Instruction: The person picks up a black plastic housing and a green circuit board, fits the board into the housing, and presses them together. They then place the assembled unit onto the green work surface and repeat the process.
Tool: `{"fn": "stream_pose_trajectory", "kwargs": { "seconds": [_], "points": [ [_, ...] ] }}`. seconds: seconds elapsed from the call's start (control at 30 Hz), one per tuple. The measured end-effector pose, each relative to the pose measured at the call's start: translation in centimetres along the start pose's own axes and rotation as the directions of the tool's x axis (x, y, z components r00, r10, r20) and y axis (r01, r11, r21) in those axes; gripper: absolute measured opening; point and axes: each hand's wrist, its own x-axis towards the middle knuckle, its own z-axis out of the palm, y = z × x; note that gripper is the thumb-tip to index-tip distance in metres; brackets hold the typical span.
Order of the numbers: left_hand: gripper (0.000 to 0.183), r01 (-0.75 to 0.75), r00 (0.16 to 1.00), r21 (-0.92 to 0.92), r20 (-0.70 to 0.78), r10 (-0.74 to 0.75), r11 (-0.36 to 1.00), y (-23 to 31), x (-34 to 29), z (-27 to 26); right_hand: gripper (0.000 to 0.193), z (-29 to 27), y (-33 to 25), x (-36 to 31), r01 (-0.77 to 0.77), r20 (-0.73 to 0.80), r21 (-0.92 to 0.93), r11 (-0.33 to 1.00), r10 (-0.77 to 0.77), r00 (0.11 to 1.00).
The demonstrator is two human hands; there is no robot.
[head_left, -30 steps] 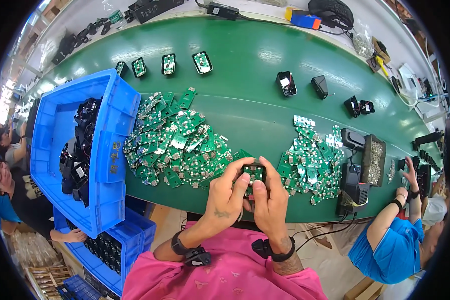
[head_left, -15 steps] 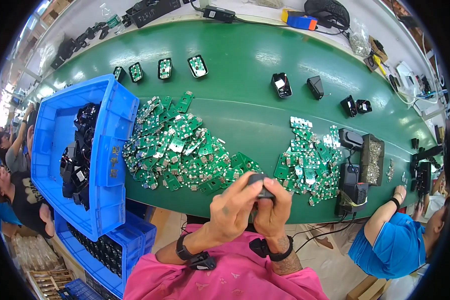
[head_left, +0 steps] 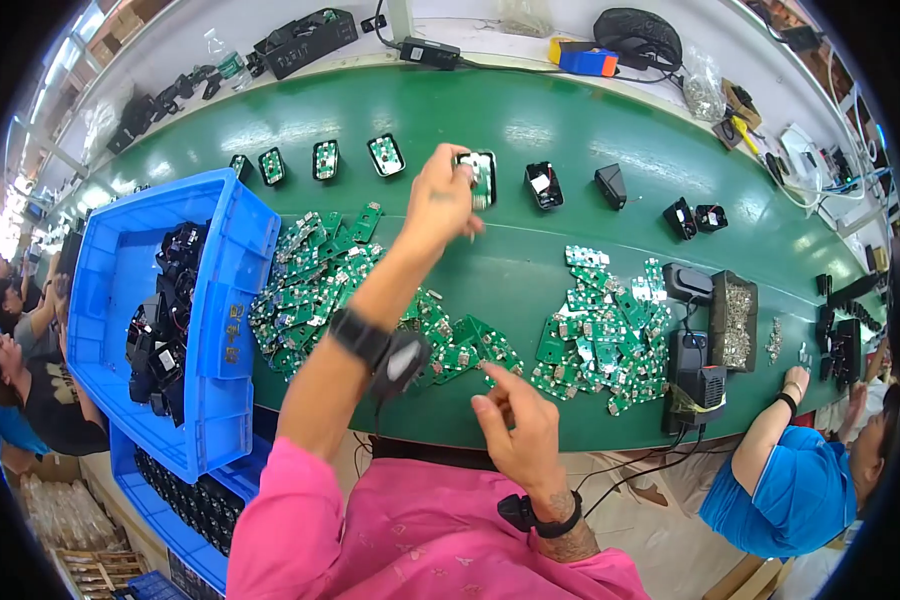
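Observation:
My left hand [head_left: 440,195] reaches far over the bench. Its fingers grip the left side of a small black case [head_left: 482,180] with a green circuit board inside, at the bench surface or just above it; I cannot tell which. Left of it stand similar cases with boards, the nearest being a black case [head_left: 386,155]. To the right sits a case holding a white piece [head_left: 544,186]. My right hand [head_left: 520,428] hovers at the near bench edge, empty, thumb and forefinger apart. Beside it lie a left heap of green circuit boards [head_left: 460,345] and a right heap [head_left: 605,340].
A blue crate [head_left: 232,330] of black parts stands at the left. Past the right heap are black devices with cables [head_left: 695,370] and a tray of small metal parts [head_left: 735,325]. A person in a blue shirt [head_left: 785,490] works at the right.
My hands were together in front of me around a black case. The left has swung forward to the row with the case; the right has let go and opened, slightly lower.

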Motion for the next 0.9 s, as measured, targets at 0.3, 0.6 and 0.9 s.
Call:
{"fn": "stream_pose_trajectory", "kwargs": {
  "seconds": [0.3, 0.6, 0.9],
  "points": [
    [0.03, -0.042, 0.962, 0.61, -0.189, 0.197, 0.792, -6.1, 7.8, 0.5, 0.026, -0.7, 3.1, -2.8, 0.123, -0.138, -0.18, 0.976, -0.149, 0.979],
    [0.092, -0.414, 0.904, 0.766, 0.283, 0.321, 0.491, -2.3, 2.8, 6.2, 0.028, -1.1, 2.6, 0.8, -0.172, -0.107, -0.436, 0.883, 0.139, 0.984],
    [0.081, -0.435, 0.9, 0.636, 0.285, 0.329, 0.638, -3.5, 4.5, 8.0, 0.02, -2.0, 3.6, 1.9, -0.094, -0.138, -0.311, 0.946, 0.053, 0.989]
  ]
}}
